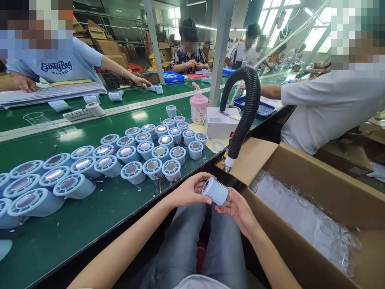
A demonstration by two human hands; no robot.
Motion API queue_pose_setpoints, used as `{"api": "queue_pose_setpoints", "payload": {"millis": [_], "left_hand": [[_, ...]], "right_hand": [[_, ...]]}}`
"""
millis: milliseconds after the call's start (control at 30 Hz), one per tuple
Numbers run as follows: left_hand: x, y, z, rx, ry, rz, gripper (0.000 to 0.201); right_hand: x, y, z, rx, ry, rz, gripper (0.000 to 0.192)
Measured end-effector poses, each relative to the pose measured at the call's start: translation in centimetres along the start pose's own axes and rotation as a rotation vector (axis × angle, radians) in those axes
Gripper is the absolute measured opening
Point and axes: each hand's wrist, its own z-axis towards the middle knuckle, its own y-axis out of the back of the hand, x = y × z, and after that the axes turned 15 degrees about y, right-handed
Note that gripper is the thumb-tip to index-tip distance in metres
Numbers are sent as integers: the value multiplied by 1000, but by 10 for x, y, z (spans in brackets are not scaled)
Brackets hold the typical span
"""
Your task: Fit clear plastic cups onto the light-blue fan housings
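Crowded green bench (90,224); both hands' fingers (198,188) pinching a pale blue cap (215,192) over the lap; could slip, drop.

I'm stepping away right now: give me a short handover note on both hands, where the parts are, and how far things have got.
Left hand: grips the rim end of one pale blue round unit over the lap.
Right hand: supports the same unit at its other end, where something clear shows.
Parts: many matching blue units stand in rows on the green bench. A cardboard box on the right holds clear plastic pieces. A black hose hangs just ahead.
Done: one unit picked up.
Left: the rows on the bench look untouched.
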Motion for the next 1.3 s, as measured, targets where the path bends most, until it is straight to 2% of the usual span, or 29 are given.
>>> {"api": "queue_pose_setpoints", "payload": {"millis": [167, 233, 367, 500, 533, 600, 700, 800, 833, 867, 933, 1033, 1067, 1133, 1200, 1300], "left_hand": [[5, -16, -50, 11, -186, 160, 72], [6, -21, -64, -7, -216, 248, 73], [8, -31, -83, -62, -217, 336, 65], [4, -42, -96, -136, -122, 306, 62], [2, -45, -99, -149, -87, 286, 62], [0, -49, -104, -161, -19, 229, 63], [-2, -53, -108, -171, 49, 130, 62], [1, -54, -109, -153, 97, 53, 62], [2, -54, -109, -141, 113, 34, 63], [3, -53, -108, -128, 124, 24, 65], [4, -51, -109, -122, 84, 40, 70], [3, -49, -110, -106, -34, 100, 72], [3, -48, -111, -92, -46, 105, 71], [2, -48, -112, -61, -12, 84, 70], [4, -49, -112, -43, 34, 46, 71], [15, -51, -107, -3, 92, -33, 74]], "right_hand": [[25, -17, -28, 92, -195, -62, 48], [30, -23, -36, 119, -271, -82, 51], [37, -33, -45, 169, -366, -73, 51], [39, -36, -50, 260, -417, -132, 59], [39, -36, -51, 287, -383, -172, 60], [40, -32, -54, 329, -214, -284, 61], [41, -23, -57, 391, 214, -523, 65], [42, -16, -57, 573, 673, -790, 72], [43, -15, -57, 629, 755, -846, 70], [43, -14, -57, 663, 772, -873, 66], [45, -15, -58, 630, 612, -828, 57], [47, -19, -60, 464, 235, -576, 47], [49, -20, -61, 422, 150, -511, 44], [51, -22, -61, 379, 73, -475, 42], [52, -23, -62, 378, 58, -521, 42], [48, -27, -66, 385, -8, -550, 43]]}}
